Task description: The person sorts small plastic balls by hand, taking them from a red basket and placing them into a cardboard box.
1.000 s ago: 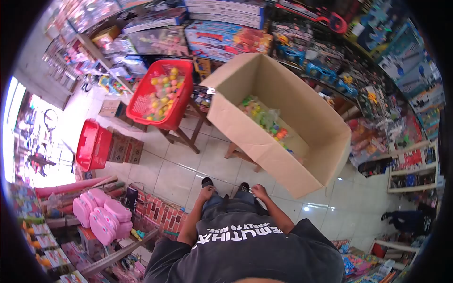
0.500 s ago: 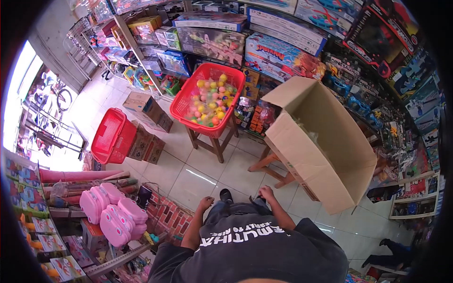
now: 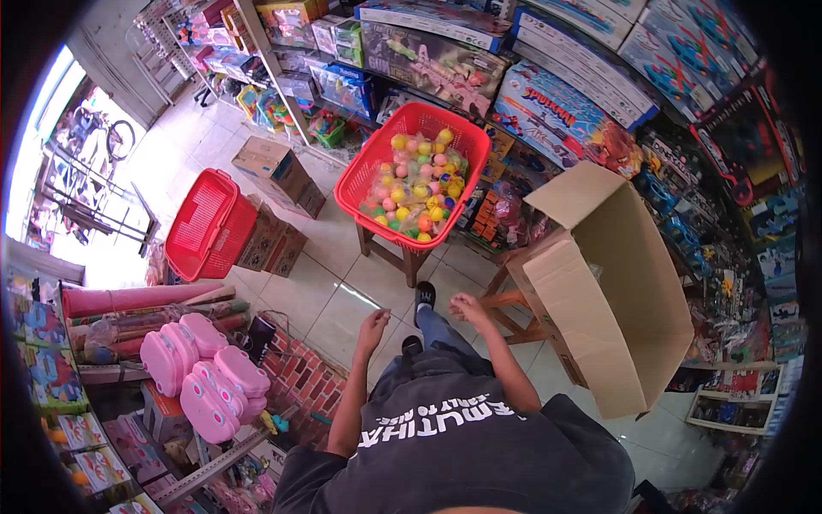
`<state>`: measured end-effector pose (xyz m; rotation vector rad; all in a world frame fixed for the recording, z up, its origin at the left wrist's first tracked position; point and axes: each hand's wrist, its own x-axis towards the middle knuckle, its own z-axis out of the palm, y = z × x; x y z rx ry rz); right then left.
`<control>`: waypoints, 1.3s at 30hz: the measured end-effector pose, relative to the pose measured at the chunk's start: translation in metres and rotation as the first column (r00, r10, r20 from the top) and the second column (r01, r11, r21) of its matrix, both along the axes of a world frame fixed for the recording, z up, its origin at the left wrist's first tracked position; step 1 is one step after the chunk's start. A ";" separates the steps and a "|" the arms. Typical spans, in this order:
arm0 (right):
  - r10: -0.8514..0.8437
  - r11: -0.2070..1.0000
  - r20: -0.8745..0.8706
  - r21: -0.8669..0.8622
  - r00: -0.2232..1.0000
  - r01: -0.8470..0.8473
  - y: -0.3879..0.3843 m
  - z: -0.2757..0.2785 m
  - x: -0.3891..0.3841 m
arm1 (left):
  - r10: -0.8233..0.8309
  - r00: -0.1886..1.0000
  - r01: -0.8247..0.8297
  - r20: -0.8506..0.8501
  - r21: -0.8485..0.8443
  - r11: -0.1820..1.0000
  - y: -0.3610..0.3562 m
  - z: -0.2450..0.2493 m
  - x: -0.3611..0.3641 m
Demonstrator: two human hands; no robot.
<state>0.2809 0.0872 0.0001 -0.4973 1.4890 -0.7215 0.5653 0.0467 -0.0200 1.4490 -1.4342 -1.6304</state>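
Note:
My left hand [image 3: 374, 327] is held out in front of my body over the tiled floor, fingers loosely bent, with nothing in it. To its right, my right hand [image 3: 467, 310] is also empty, its fingers half curled and a little apart. Ahead of both hands, a red plastic basket [image 3: 349, 180] rests on a wooden stool [image 3: 412, 267]. Inside it lie many small colourful balls [image 3: 419, 193], some in clear plastic bags. Nearest my right hand is a large open cardboard box [image 3: 569, 317], tipped on its side on another wooden stool [image 3: 514, 313].
A second red basket [image 3: 202, 230] sits at the left on cardboard boxes [image 3: 272, 244]. Pink cases [image 3: 210, 403] and rolled material [image 3: 137, 300] crowd the near left. Shelves of boxed toys [image 3: 432, 64] line the far side. A brick-patterned sheet [image 3: 295, 377] lies by my left arm.
I have stepped forward, one foot now ahead, so the basket of balls is closer. Both hands have risen and reached forward. The view has shifted, bringing the cardboard box lower and rightward.

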 end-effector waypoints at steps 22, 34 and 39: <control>0.098 0.651 -0.467 -0.638 0.879 -0.411 -0.307 0.106 -0.011 | -0.074 0.967 0.217 0.244 -0.638 0.739 -0.260 0.132 -0.128; 0.266 0.657 -0.805 -0.251 0.530 -0.711 -0.325 0.054 -0.016 | -0.135 0.874 0.365 0.466 -0.448 0.816 -0.270 0.109 -0.127; 0.367 0.614 -0.847 -0.090 0.385 -0.784 -0.332 0.048 -0.017 | -0.147 0.848 0.368 0.509 -0.366 0.855 -0.278 0.091 -0.130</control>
